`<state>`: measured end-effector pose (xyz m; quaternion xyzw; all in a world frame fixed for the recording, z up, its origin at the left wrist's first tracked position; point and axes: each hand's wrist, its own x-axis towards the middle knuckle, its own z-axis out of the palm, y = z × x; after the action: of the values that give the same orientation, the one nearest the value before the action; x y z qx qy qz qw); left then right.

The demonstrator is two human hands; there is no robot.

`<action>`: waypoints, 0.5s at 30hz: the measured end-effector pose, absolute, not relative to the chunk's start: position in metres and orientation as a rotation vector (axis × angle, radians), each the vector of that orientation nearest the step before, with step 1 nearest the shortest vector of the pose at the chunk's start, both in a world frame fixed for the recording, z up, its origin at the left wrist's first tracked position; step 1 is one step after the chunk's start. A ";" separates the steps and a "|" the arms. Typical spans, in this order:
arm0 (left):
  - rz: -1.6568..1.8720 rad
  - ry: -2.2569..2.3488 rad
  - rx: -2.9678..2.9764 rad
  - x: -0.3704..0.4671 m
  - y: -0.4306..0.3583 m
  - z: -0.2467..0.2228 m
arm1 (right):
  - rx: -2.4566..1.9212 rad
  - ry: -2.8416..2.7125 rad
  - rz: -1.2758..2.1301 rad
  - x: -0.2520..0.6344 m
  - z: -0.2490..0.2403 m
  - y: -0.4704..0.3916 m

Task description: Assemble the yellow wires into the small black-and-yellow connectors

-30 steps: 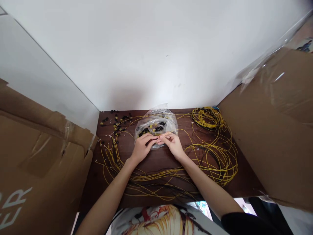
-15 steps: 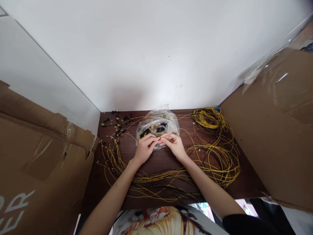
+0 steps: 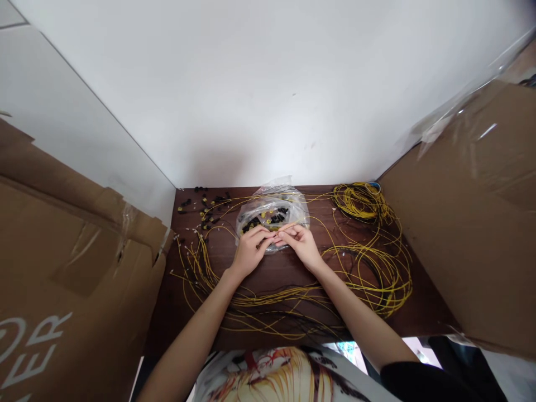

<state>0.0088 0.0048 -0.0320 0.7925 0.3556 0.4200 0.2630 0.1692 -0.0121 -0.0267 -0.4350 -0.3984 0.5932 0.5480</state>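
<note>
My left hand and my right hand meet fingertip to fingertip over the front of a clear plastic bag. Both are closed in a pinch. A thin yellow wire runs up to the fingers of my right hand, which appear to grip it near its end. Whatever lies between my left fingertips is too small to make out. Inside the bag are small black and yellow connector parts, partly covered by plastic and by my hands.
Long yellow and black wires sweep across the brown table below my forearms. A wire coil lies at the back right. Loose black and yellow connectors are scattered at back left. Cardboard flanks the left side, more cardboard the right.
The view has shifted slightly, so the surroundings sit a little further right. My hands stay pinched together over the bag, with only small finger movement.
</note>
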 end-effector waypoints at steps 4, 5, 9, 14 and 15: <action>1.120 0.948 2.154 0.008 0.005 -0.032 | -1.039 -1.002 1.377 0.168 -0.026 -0.013; 1.112 0.946 2.155 0.008 0.005 -0.032 | -1.040 -0.999 1.379 0.168 -0.026 -0.013; 1.136 0.935 2.131 0.008 0.006 -0.033 | -1.022 -0.926 1.421 0.170 -0.027 -0.012; 1.134 0.919 2.096 0.007 0.007 -0.033 | -0.970 -0.898 1.497 0.172 -0.028 -0.010; 1.120 0.915 2.098 0.007 0.007 -0.032 | -0.964 -0.904 1.504 0.172 -0.028 -0.009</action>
<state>0.0068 0.0074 -0.0325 0.7874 0.3435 0.4204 0.2922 0.1717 -0.0093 -0.0280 -0.4055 -0.3803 0.6326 0.5392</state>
